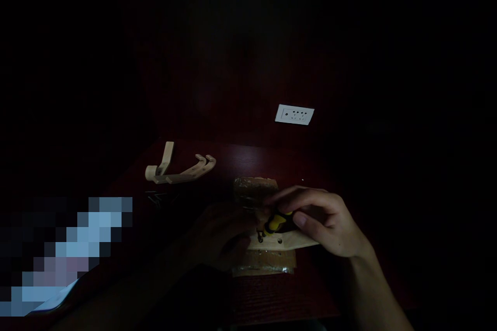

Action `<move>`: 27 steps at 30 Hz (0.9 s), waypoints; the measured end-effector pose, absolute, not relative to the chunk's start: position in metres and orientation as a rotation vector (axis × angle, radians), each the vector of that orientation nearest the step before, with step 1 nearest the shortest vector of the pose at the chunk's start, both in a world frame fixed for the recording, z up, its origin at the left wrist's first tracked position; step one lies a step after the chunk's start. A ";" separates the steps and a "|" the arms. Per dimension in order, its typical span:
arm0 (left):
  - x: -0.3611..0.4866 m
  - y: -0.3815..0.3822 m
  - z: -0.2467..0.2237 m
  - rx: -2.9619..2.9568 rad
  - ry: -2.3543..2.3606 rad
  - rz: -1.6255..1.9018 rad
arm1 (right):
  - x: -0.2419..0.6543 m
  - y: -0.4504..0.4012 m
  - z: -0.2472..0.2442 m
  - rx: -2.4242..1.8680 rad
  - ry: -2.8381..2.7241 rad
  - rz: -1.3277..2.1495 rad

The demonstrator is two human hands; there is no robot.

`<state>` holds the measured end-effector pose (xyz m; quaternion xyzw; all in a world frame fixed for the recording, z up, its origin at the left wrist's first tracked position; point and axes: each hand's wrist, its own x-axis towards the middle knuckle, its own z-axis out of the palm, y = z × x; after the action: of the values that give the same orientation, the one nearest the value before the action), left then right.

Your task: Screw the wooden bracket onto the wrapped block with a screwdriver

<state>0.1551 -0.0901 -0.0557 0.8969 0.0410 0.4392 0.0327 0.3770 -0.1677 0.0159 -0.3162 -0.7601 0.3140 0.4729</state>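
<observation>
My right hand (330, 222) is closed around a short screwdriver (276, 222) with a yellow and black handle. The tool leans down to the left, its lower end at one of two dark holes in a pale wooden piece (293, 240). In deep shadow, my left hand (221, 232) has its fingers and thumb about the left end of that piece. Beneath the wood lies a brown cardboard pad (267, 261) with shiny clear tape or plastic on it. The screwdriver's tip is too dark to make out.
Curved wooden hook parts (190, 169) lie at the back left of the dark red table (248, 155). Several thin screws or nails (155, 197) are in front of them. A white socket plate (294, 114) is on the back wall. A bright pixelated area covers the lower left.
</observation>
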 end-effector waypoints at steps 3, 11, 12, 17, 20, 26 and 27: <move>0.156 -0.089 -0.055 2.780 0.112 1.365 | 0.380 -0.169 0.015 -0.779 -1.851 0.789; 0.156 -0.087 -0.054 2.749 0.114 1.248 | 0.383 -0.166 0.014 -0.794 -1.871 0.753; 0.156 -0.087 -0.054 2.743 0.121 1.237 | 0.383 -0.166 0.014 -0.789 -1.871 0.755; 0.156 -0.090 -0.054 2.729 0.127 1.268 | 0.383 -0.166 0.015 -0.777 -1.884 0.751; 0.156 -0.090 -0.055 2.735 0.129 1.264 | 0.384 -0.166 0.015 -0.775 -1.890 0.740; 0.156 -0.090 -0.056 2.740 0.145 1.239 | 0.382 -0.165 0.016 -0.767 -1.864 0.738; 0.156 -0.090 -0.056 2.739 0.150 1.233 | 0.382 -0.165 0.016 -0.765 -1.862 0.738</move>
<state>0.1561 -0.0902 -0.0562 0.9086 0.0498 0.4092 0.0671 0.3817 -0.1651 0.0162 -0.3135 -0.7625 0.3021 0.4785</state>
